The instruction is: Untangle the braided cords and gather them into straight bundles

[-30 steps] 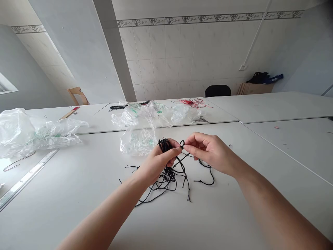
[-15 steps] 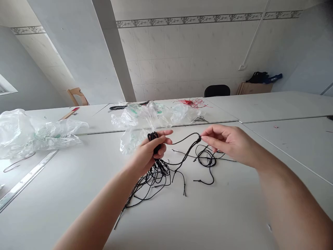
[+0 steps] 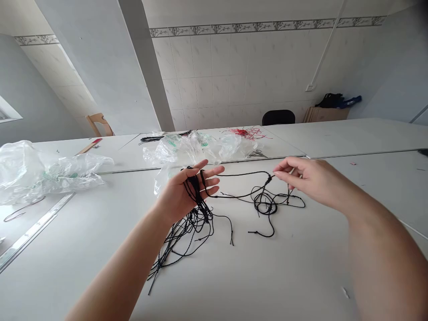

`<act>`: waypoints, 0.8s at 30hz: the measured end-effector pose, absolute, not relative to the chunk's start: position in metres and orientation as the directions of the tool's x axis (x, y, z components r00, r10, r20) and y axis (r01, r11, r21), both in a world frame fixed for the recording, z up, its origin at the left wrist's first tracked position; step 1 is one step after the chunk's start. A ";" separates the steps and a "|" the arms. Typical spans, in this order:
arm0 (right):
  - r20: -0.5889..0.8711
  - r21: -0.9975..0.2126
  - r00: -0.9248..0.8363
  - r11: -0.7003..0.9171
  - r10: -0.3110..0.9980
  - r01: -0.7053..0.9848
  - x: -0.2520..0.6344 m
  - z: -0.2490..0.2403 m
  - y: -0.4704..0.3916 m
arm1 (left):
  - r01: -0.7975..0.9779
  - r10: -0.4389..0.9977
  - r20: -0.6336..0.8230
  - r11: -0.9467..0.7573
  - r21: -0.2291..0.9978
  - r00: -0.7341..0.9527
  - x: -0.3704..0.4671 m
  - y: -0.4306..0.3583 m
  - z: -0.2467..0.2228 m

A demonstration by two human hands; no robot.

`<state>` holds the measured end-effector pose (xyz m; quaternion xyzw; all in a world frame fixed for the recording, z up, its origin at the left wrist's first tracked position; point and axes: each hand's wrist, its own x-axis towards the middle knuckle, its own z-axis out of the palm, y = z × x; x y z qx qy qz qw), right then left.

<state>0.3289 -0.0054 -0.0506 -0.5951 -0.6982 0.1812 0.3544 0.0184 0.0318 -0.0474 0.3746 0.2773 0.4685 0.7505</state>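
Note:
A bundle of black braided cords (image 3: 197, 196) lies across the palm of my left hand (image 3: 180, 191), whose fingers are spread, with the thumb over the bundle. Its loose ends trail down onto the white table. My right hand (image 3: 296, 174) pinches a black cord near a knot (image 3: 269, 179). From that knot two strands run left to my left hand, one looped around its fingers. Below the knot, a separate-looking coil of black cord (image 3: 265, 203) rests on the table.
Crumpled clear plastic bags (image 3: 197, 147) lie beyond my hands, and another (image 3: 50, 171) at the left. Near the back are red cords (image 3: 245, 133), scissors (image 3: 258, 154) and more black cord (image 3: 150, 139). A metal ruler (image 3: 36, 229) lies at the left.
My right hand has moved right, drawing the knotted cord with it. The fingers of my left hand have spread from their closed grip, and the bundle now hangs across the palm.

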 end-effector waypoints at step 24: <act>0.247 -0.942 -0.294 0.300 0.923 0.152 0.211 -0.081 -0.004 | -0.244 0.869 0.108 0.015 0.970 0.483 0.044 0.016 -0.085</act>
